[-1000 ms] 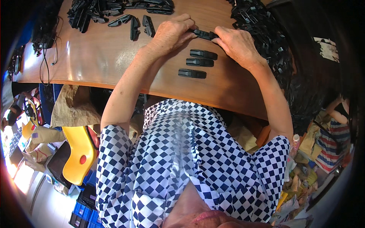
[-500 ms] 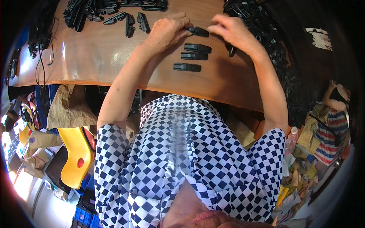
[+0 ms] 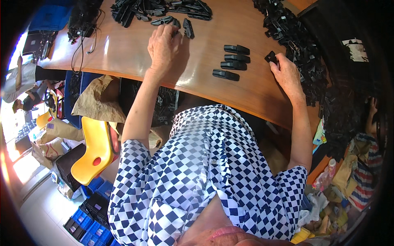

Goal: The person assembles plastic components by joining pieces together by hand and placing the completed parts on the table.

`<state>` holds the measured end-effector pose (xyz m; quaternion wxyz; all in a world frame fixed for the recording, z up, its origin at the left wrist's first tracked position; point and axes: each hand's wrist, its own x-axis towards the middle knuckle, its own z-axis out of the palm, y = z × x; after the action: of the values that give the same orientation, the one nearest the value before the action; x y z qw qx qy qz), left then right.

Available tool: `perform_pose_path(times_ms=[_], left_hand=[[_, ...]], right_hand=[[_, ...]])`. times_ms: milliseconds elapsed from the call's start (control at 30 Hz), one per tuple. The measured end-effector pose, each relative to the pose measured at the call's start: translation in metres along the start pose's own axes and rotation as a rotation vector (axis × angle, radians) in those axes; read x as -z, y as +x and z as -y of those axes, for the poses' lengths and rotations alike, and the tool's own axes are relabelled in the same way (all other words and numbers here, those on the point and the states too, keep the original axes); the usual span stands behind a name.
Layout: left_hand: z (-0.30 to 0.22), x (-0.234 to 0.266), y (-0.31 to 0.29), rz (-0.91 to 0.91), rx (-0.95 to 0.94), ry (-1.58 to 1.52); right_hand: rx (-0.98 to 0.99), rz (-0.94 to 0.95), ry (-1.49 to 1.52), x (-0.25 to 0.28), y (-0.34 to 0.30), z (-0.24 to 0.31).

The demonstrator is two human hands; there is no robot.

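My left hand (image 3: 162, 48) is at the far side of the table, its fingers bent down onto a black plastic clip (image 3: 176, 24). Another long black part (image 3: 162, 20) lies just beyond those fingertips, and one more (image 3: 188, 28) lies to their right. At the right, my right hand (image 3: 287, 76) pinches a small black plastic piece (image 3: 271, 57) between thumb and fingers. Between my hands, several assembled black clips (image 3: 226, 75) lie in a column, roughly parallel and close together.
A heap of long black parts (image 3: 135, 9) covers the table's far edge. Small black pieces (image 3: 301, 53) are piled along the right side. A cable (image 3: 82, 53) hangs over the left front edge. A yellow chair (image 3: 92, 151) and brown paper bag (image 3: 98, 98) stand at lower left.
My hands have moved apart, left hand to the loose long parts, right hand to the right with a small piece. The clip formerly by my left fingers now lies with the column. The view has shifted.
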<state>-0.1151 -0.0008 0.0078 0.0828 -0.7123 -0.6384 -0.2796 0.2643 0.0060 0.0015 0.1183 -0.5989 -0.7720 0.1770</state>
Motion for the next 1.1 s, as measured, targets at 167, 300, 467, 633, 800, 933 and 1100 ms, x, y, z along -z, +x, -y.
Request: perform_pose_path(times_ms=[167,300,467,633,800,933,1100], left_hand=[[0.011,-0.004,0.028,0.111,-0.141,0.138],[0.016,-0.016,0.049,0.224,-0.396,0.216],[-0.005,-0.032,0.059,0.465,-0.274,-0.302],[-0.085,-0.044,0.065,0.694,-0.236,-0.499],[-0.088,-0.054,0.055,0.372,-0.516,-0.121],[-0.079,-0.048,0.045,0.275,-0.486,-0.197],[-0.073,-0.039,0.037,0.332,-0.393,-0.295]], right_hand=[[0.057,-0.110,-0.108,-0.002,-0.007,-0.002],[0.173,-0.285,0.065,-0.003,-0.007,-0.019],[0.077,-0.199,0.306,0.008,0.002,0.008],[0.210,-0.215,0.158,0.001,0.027,0.025],[0.319,-0.198,0.098,0.006,0.042,0.033],[0.374,-0.158,0.010,0.002,0.046,0.035],[0.635,-0.205,-0.098,0.014,0.056,0.040]])
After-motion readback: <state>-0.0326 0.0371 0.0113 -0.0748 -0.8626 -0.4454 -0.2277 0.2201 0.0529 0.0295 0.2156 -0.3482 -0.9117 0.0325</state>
